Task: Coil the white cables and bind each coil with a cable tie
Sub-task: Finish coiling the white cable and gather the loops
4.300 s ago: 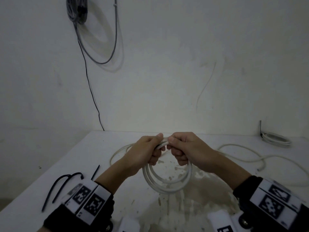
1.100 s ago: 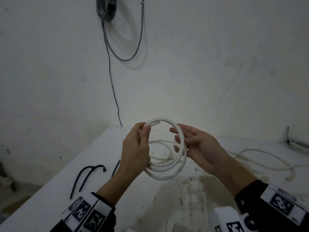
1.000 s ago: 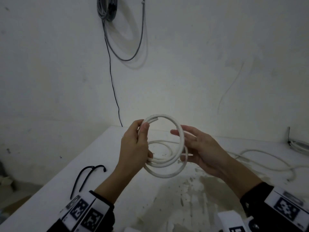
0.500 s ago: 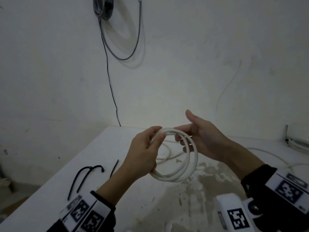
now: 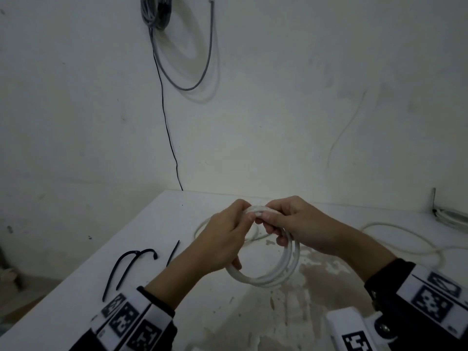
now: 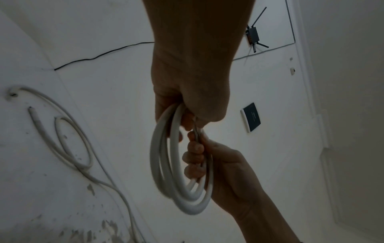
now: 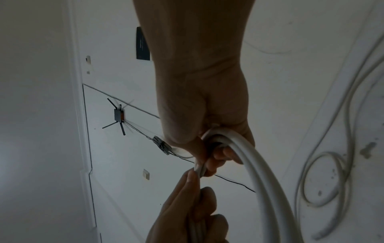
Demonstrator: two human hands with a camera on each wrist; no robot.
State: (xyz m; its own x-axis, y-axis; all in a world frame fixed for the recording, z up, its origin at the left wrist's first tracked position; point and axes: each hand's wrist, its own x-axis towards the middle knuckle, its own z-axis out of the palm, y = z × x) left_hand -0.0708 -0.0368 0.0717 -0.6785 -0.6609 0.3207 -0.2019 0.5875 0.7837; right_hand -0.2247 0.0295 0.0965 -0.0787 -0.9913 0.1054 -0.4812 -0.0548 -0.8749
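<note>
A coil of white cable (image 5: pixel 268 273) with several loops hangs upright above the white table (image 5: pixel 83 295). My left hand (image 5: pixel 222 239) grips its top left, fingers curled round the loops. My right hand (image 5: pixel 288 221) grips the top right, fingers wrapped through the ring. In the left wrist view the coil (image 6: pixel 176 180) hangs between my left hand (image 6: pixel 187 115) and the right hand (image 6: pixel 207 157). In the right wrist view the cable (image 7: pixel 259 172) runs out of my right hand (image 7: pixel 212 148) and the left hand (image 7: pixel 191 205) pinches the strands. Black cable ties (image 5: pixel 126 267) lie on the table at left.
A loose white cable (image 5: pixel 405 239) snakes across the table's right side toward another white coil (image 5: pixel 453 216) at the far right edge. A short black tie (image 5: pixel 173 252) lies near the others. Grey cable (image 5: pixel 182 44) hangs on the wall. Stains mark the table's near middle.
The right hand, open with straight fingers beside the coil half a second ago, has closed round the coil's top. Both hands and the coil have come lower, closer to the table.
</note>
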